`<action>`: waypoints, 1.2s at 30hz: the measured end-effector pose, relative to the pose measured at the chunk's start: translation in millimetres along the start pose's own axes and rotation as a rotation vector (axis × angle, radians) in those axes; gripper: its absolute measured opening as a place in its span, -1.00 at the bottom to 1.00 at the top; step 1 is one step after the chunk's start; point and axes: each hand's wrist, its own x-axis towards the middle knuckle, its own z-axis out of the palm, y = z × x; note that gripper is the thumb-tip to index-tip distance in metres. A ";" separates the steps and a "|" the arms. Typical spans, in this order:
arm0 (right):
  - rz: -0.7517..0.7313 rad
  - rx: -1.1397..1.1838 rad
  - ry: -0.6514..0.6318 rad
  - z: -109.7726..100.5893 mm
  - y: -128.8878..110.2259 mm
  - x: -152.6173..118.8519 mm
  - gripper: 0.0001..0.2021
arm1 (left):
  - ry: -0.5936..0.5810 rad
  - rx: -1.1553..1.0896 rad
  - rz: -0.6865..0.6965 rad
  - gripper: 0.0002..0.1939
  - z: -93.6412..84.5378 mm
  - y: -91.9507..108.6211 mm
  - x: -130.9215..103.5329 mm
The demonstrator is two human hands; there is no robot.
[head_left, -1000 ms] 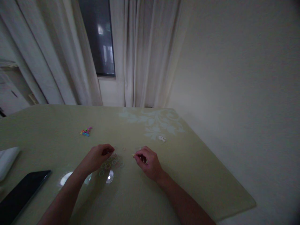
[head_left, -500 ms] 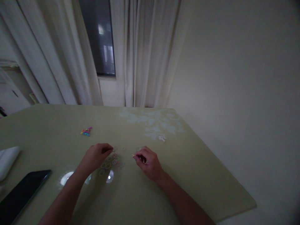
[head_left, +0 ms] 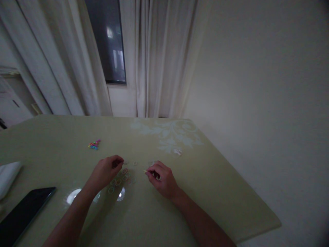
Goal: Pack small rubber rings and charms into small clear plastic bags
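Note:
My left hand (head_left: pixel 109 169) is closed, thumb and fingertips pinched together at the edge of a loose group of small elastic bands (head_left: pixel 118 182). A pale ring shows right by those fingertips; whether they hold it I cannot tell. My right hand (head_left: pixel 161 178) is also closed, to the right of the bands, pinching a small yellowish elastic band (head_left: pixel 145 171) whose end sticks out past the fingertips. Another pale loop shows under its curled fingers. One single band (head_left: pixel 135 163) lies on the table between the two hands.
Farther back on the green table (head_left: pixel 205 206) lies a small pile of bright coloured pieces (head_left: pixel 94 144). Small white pieces (head_left: pixel 177 151) lie beyond my right hand. A dark tablet-like slab (head_left: pixel 28 212) and a white object (head_left: pixel 9 176) are at the left. Curtains and a wall stand behind.
My left hand has shifted very slightly up and to the left. The right hand keeps its pinch almost in place. The bands on the table look the same.

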 end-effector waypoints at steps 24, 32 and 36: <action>-0.003 -0.016 -0.015 -0.7 -0.5 -0.8 -0.80 | 0.038 0.055 -0.076 -0.70 -4.8 -4.0 1.3; -0.019 -0.020 -0.020 -0.9 -0.2 -0.5 -0.82 | 0.005 0.054 -0.076 -0.77 -4.3 -6.5 3.1; -0.026 -0.028 -0.025 -1.0 -0.4 -0.4 -0.81 | 0.013 0.047 -0.058 -0.74 -3.5 -7.8 2.8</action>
